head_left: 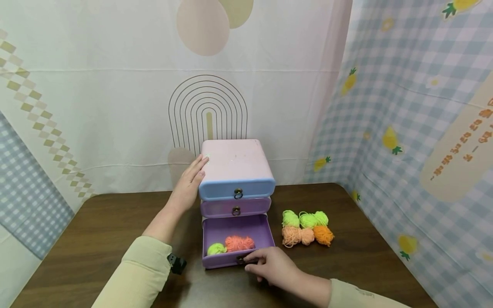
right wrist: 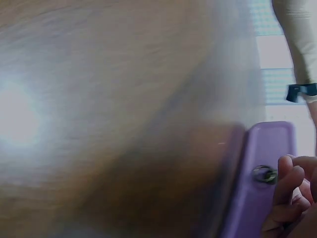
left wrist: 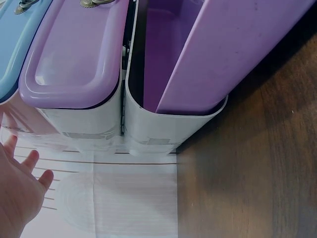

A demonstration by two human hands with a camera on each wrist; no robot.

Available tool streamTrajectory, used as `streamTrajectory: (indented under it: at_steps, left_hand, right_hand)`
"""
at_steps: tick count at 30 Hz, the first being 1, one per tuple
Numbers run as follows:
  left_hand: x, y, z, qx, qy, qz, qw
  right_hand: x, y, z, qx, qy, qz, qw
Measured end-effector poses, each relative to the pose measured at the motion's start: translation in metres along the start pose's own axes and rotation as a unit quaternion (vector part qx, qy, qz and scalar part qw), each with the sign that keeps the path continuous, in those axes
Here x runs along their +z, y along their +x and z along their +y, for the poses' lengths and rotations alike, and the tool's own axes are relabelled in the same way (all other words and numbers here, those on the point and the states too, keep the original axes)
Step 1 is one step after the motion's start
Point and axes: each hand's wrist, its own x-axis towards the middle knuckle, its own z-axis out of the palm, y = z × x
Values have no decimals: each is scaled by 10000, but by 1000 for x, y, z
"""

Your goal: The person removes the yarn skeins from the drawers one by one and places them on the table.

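Note:
A small cabinet [head_left: 235,162] with a pink top stands at the middle of the dark table. Its blue top drawer [head_left: 236,188] and purple middle drawer [head_left: 235,208] are pushed in. The purple bottom drawer [head_left: 236,225] is pulled out, with a green yarn ball [head_left: 216,249] and a coral one [head_left: 239,243] inside. My left hand [head_left: 196,171] rests flat against the cabinet's upper left side, fingers straight [left wrist: 29,163]. My right hand [head_left: 248,262] pinches the bottom drawer's front beside its ring handle [right wrist: 265,174], the fingers [right wrist: 290,183] curled there.
Several yarn balls [head_left: 306,229], green, peach and orange, lie in two rows on the table right of the cabinet. Patterned cloth backdrops [head_left: 115,107] close in the back and right sides. The wooden table [head_left: 96,231] reaches left and forward.

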Motion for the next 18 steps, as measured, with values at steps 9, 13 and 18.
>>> streamTrajectory:
  at_steps: [9, 13, 18]
  left_hand:
    - [-1, 0, 1, -16, 19, -26, 10000]
    - [-1, 0, 1, -8, 27, -27, 10000]
    - [-1, 0, 1, -13, 44, -28, 10000]
  right_hand:
    - [-11, 6, -23, 20, 3, 98, 9999]
    - [-18, 14, -30, -58, -104, 136, 9998]
    - [-27, 28, -38, -147, -142, 315, 9993]
